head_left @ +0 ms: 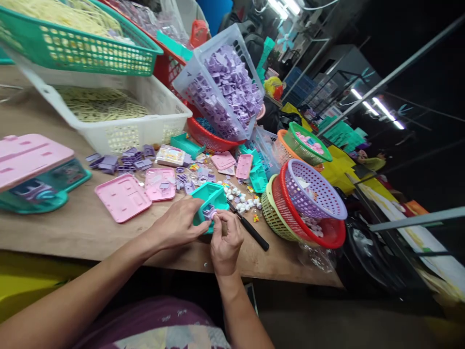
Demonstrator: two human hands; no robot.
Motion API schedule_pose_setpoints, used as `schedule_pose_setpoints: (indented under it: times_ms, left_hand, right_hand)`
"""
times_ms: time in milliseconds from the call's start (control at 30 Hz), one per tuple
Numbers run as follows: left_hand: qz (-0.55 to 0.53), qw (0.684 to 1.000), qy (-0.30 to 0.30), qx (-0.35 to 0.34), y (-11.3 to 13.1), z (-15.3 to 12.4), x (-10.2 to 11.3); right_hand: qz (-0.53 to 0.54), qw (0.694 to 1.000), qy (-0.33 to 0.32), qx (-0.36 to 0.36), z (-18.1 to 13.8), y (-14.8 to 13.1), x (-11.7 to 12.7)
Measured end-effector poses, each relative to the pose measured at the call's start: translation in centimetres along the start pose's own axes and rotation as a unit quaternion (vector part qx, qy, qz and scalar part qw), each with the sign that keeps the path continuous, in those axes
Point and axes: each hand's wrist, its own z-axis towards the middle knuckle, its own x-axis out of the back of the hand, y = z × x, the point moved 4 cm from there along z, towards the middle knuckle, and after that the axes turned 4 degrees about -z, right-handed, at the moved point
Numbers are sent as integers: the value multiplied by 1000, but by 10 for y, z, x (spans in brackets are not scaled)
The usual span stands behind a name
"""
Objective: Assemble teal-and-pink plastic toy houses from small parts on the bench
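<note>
Holds a teal shell point(209, 196) with the left hand point(179, 224), grip clamped on its near left side, thumb at the rim. Sets it on the tabletop point(72, 228) close to the front edge, open side up. Pinches a small purple piece point(209, 212) with the right hand point(225, 240), thumb and forefinger tight on it, pressed against the near rim of the shell.

Just beside the right hand, on the far side: a black tool point(250, 230), lying slantwise; cannot tell whether touching the hand. Beyond it, a scatter of small white pieces point(241, 196). Left of the shell, two pink plates point(123, 196) lying flat, side by side. Farther back, a loose heap of purple parts point(119, 162) in front of a white basket point(109, 111), with a green basket point(72, 43) stacked above it. Behind the work, a clear crate point(225, 82) tipped on its side, full of purple parts. At the right end of the tabletop, nested round baskets point(308, 194). At far left, a pink and teal toy case point(32, 174).
</note>
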Motion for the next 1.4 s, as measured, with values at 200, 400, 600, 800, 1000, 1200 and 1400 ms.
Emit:
schedule_pose_setpoints:
  times_ms: [200, 400, 600, 800, 1000, 1200, 1400]
  left_hand:
    - [-9, 998, 34, -53, -1, -4, -8]
    - [118, 978, 51, -163, 8, -9, -29]
    - [192, 955, 15, -226, -1, -2, -35]
    - [180, 949, -24, -257, -5, 4, -26]
    - [123, 962, 16, -245, 8, 2, -11]
    - [82, 968, 68, -228, 13, 20, 9]
    - [145, 978, 42, -147, 38, 36, -12]
  right_hand:
    - [56, 996, 43, -53, -15, 7, -2]
    - [103, 989, 3, -107, -43, 15, 16]
    - [42, 994, -100, -23, -45, 21, 21]
    - [23, 964, -251, 84, -8, 26, 31]
    - [-61, 978, -196, 40, 50, 78, 47]
    - [-255, 938, -218, -92, 53, 132, 57]
    - [-271, 937, -191, -112, 44, 131, 53]
